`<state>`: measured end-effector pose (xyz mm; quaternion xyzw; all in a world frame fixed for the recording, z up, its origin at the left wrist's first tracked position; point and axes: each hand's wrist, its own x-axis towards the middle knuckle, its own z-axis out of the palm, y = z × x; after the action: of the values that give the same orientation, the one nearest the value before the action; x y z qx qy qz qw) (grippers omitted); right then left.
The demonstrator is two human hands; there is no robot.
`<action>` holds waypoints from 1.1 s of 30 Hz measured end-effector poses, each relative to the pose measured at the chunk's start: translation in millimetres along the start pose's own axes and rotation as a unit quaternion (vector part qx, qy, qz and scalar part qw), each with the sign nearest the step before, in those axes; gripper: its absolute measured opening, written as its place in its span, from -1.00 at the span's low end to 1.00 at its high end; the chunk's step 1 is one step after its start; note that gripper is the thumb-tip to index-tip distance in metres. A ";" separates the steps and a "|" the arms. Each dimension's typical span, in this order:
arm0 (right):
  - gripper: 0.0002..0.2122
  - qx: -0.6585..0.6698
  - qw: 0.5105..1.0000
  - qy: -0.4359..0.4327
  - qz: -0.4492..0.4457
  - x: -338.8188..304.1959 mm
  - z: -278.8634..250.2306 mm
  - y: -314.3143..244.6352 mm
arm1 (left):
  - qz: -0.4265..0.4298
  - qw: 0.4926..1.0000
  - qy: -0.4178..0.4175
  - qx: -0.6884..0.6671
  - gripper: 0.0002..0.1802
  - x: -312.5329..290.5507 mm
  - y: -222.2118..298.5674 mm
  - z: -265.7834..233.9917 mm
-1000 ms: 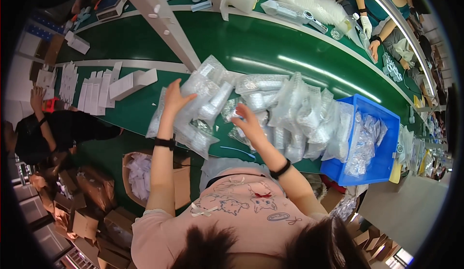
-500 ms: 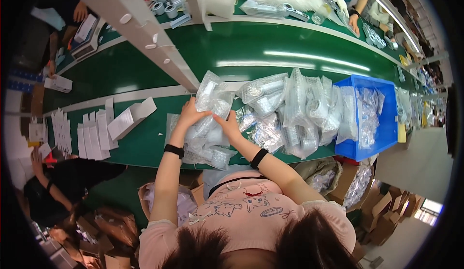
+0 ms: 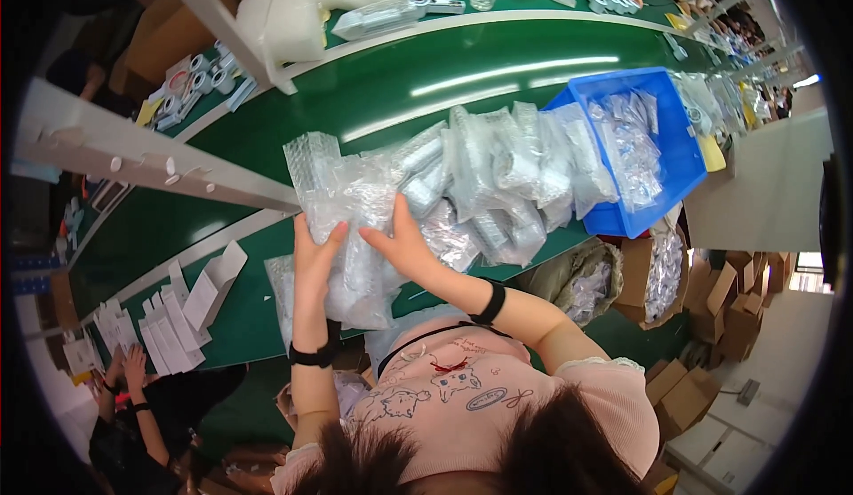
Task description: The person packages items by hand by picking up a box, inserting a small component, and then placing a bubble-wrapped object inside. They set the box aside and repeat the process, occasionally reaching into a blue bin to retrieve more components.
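Observation:
Between my two hands are clear bubble-wrap bags (image 3: 351, 184), lying bunched at the near edge of the green table; what they contain is blurred by the plastic. On their left side my left hand (image 3: 315, 251) grips, thumb pointing inward. My right hand (image 3: 398, 242) closes on the right side, its thumb close to the left one. The fingertips of both are partly hidden by the plastic. Right of my hands lies a row of bubble-wrapped packs (image 3: 502, 166). Flat shiny clear packets (image 3: 449, 233) show near my right wrist.
A blue bin (image 3: 691, 175) of small clear packets stands at the right end. White cartons (image 3: 213, 291) lean at the left, near a co-worker's hands (image 3: 129, 366). A metal post (image 3: 160, 153) rises before the green conveyor (image 3: 267, 162). Open cardboard boxes (image 3: 737, 317) stand on the floor.
The view has swung, so the bin sits higher and further left. Both hands still hold the bubble-wrap, which now lies spread wider between them. The co-worker's hands at left have reached the cartons.

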<state>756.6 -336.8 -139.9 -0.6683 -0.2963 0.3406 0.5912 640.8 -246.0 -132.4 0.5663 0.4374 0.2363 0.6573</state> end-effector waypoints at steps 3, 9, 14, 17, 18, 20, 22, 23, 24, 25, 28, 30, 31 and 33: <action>-0.44 -0.016 1.000 0.025 -0.009 -10.2 -64.4 -32.4 | 0.021 0.995 -0.020 -0.094 -0.46 -9.8 27.4 58.1; -0.42 0.095 0.987 0.129 -0.018 -4.5 -227.5 -50.9 | 0.187 0.972 -0.125 0.075 -0.41 9.2 54.3 219.5; -0.59 0.069 0.980 0.184 -0.031 8.9 -384.0 -78.3 | 0.144 0.961 -0.234 0.040 -0.24 16.6 73.8 387.0; -0.63 0.011 0.991 0.135 -0.008 31.9 -455.1 -66.8 | 0.042 0.977 -0.211 0.001 -0.23 18.4 63.2 457.4; -0.64 -0.029 0.991 0.126 0.014 38.3 -475.7 -58.3 | -0.022 0.978 -0.208 -0.013 -0.23 15.8 61.0 475.9; -0.66 -0.107 0.988 0.101 0.056 56.5 -494.9 -35.7 | 0.005 0.988 -0.147 0.046 -0.22 15.1 36.3 506.8; -0.61 -0.304 0.947 0.083 0.066 71.7 -485.7 5.4 | 0.129 0.973 -0.091 0.168 -0.21 10.4 11.1 521.4; -0.61 -0.304 0.947 0.077 0.069 75.0 -489.6 12.9 | 0.232 0.940 -0.115 0.221 -0.20 -6.0 10.5 523.5; -0.60 -0.317 0.941 0.091 0.073 52.8 -486.6 25.3 | 0.342 0.913 -0.143 0.167 -0.26 -25.3 11.3 525.8; -0.58 -0.313 0.946 0.057 0.065 50.1 -464.1 55.6 | 0.435 0.880 -0.127 0.144 -0.31 -26.4 9.8 511.7; -0.52 -0.343 0.933 0.090 0.067 59.5 -509.0 79.1 | 0.296 0.872 -0.390 -0.007 -0.36 -62.2 36.0 441.5; -0.48 -0.365 0.924 0.101 0.058 81.4 -516.8 101.0 | 0.280 0.886 -0.369 0.012 -0.43 -64.4 29.4 381.2; -0.48 -0.364 0.926 0.086 0.052 88.6 -523.9 108.5 | 0.279 0.897 -0.340 0.038 -0.46 -59.4 20.2 347.8; -0.34 -0.418 0.891 0.121 0.128 93.6 -532.3 118.2 | 0.250 0.937 -0.217 0.108 -0.56 -55.1 -2.4 272.4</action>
<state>1240.1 -590.1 -230.4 -0.9219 -0.2490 0.1745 0.2401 842.1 -437.5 -124.3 0.7625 0.1513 0.2160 0.5908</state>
